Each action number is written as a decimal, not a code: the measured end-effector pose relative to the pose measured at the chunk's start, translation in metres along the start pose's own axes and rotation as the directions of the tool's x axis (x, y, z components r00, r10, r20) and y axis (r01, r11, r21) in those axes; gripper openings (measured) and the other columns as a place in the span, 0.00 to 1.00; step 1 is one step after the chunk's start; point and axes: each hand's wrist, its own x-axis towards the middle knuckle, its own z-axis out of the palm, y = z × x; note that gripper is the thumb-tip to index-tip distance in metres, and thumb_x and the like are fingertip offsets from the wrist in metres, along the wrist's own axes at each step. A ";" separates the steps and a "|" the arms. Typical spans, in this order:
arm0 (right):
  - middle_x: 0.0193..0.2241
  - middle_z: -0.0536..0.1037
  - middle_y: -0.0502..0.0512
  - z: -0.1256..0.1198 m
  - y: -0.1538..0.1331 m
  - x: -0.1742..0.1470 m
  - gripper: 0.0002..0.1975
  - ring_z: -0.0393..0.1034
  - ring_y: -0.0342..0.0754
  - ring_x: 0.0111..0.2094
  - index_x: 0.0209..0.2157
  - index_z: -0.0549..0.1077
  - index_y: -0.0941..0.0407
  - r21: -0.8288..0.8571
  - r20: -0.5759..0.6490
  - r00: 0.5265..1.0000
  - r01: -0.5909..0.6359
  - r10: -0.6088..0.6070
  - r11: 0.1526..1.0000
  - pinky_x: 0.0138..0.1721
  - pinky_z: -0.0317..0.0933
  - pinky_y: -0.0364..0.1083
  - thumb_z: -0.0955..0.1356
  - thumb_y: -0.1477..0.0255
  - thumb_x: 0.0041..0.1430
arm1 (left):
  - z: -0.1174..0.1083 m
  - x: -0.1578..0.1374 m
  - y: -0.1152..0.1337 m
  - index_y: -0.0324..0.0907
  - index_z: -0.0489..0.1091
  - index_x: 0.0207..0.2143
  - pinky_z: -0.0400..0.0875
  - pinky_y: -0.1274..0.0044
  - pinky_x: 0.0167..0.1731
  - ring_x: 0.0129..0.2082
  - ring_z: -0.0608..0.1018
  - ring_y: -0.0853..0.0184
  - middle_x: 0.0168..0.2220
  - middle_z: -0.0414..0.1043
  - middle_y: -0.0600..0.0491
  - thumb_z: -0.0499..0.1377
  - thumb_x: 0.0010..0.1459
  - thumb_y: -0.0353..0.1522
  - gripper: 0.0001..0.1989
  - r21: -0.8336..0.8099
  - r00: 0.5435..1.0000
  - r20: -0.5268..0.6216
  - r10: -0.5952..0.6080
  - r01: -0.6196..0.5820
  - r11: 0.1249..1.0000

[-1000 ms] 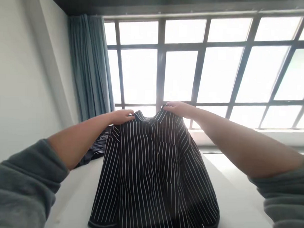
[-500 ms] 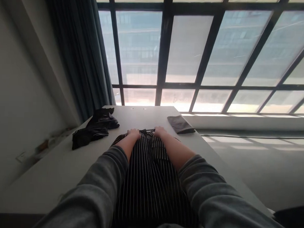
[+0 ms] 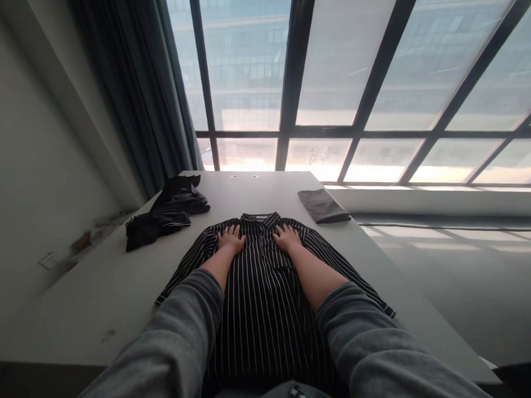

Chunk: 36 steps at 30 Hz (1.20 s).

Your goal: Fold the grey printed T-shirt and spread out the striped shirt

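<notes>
A black shirt with white stripes (image 3: pixel 262 297) lies spread front side up on the table, its collar at the far end and its sleeves slanting out to both sides. My left hand (image 3: pixel 231 239) rests flat on the shirt's chest just below the left shoulder, fingers spread. On the other side of the buttoned front, my right hand (image 3: pixel 287 238) presses flat on the cloth near the right shoulder, fingers apart. Both forearms, in rolled grey sleeves, cover parts of the shirt. Its lower hem is out of sight close to my body.
The white table (image 3: pixel 91 309) reaches toward a large window. A crumpled black garment (image 3: pixel 167 213) lies at its left edge, and a folded grey cloth (image 3: pixel 324 207) at the far right edge. A dark curtain (image 3: pixel 134 90) hangs beyond on the left.
My hands have let go of the shirt's collar area and now lie flat on its chest. The shirt's shoulders and sleeves are now spread out, and the collar shows plainly.
</notes>
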 end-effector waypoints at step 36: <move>0.76 0.35 0.51 -0.010 -0.001 0.081 0.38 0.31 0.56 0.78 0.77 0.44 0.45 -0.011 -0.033 0.999 -0.039 0.038 0.999 0.78 0.29 0.60 0.50 0.48 0.72 | -0.001 0.095 0.003 0.52 0.58 0.73 0.45 0.55 0.76 0.77 0.51 0.56 0.77 0.46 0.53 0.42 0.69 0.49 0.34 -0.008 0.991 -0.123 0.050 -0.051 0.999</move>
